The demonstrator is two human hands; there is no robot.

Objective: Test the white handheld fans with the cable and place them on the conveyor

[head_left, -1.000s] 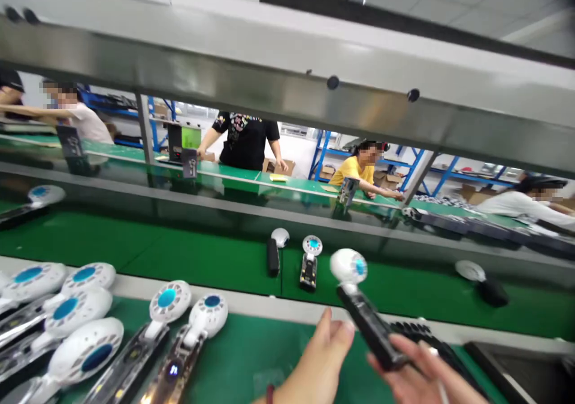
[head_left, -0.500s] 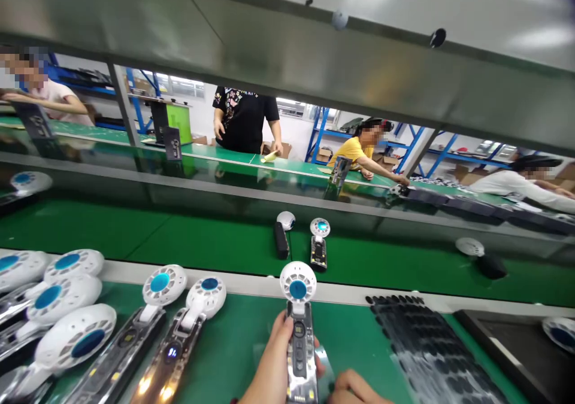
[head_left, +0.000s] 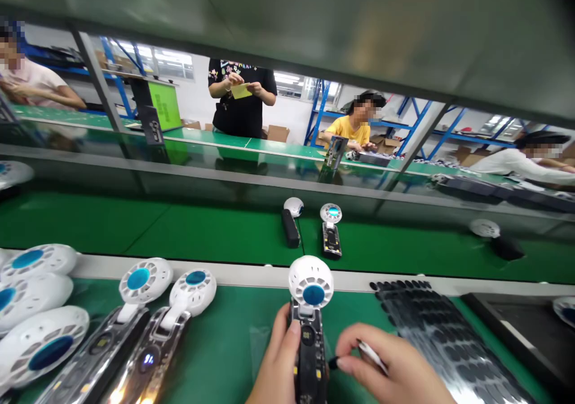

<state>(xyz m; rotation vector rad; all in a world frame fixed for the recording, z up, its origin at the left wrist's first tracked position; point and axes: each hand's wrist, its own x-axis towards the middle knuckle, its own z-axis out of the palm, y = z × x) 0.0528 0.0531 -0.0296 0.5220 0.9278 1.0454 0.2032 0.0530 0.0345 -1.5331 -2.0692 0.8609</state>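
My left hand [head_left: 276,359] is closed around the clear-and-black body of a handheld device [head_left: 309,347], held upright. Its round white head [head_left: 311,281] has slots and a blue centre. To the right of the body, my right hand [head_left: 381,362] pinches a small black disc [head_left: 333,363] between thumb and forefinger, close to the device's edge. A slim white-and-black tool [head_left: 372,356] is tucked among the same hand's fingers; its kind I cannot make out. Right of that hand lies a sheet of black round pieces [head_left: 431,326] under clear film.
Similar devices [head_left: 144,356] lie at the left, one with a lit display. More devices [head_left: 331,230] are on the green belt [head_left: 242,236] ahead. A black tray [head_left: 507,332] stands at right. A shelf [head_left: 287,27] hangs overhead. Several co-workers [head_left: 242,102] are across the line.
My right hand has come up from the bottom edge with the black disc at its fingertips. The device's head tips more toward me. Across the line, a co-worker has raised a yellow paper.
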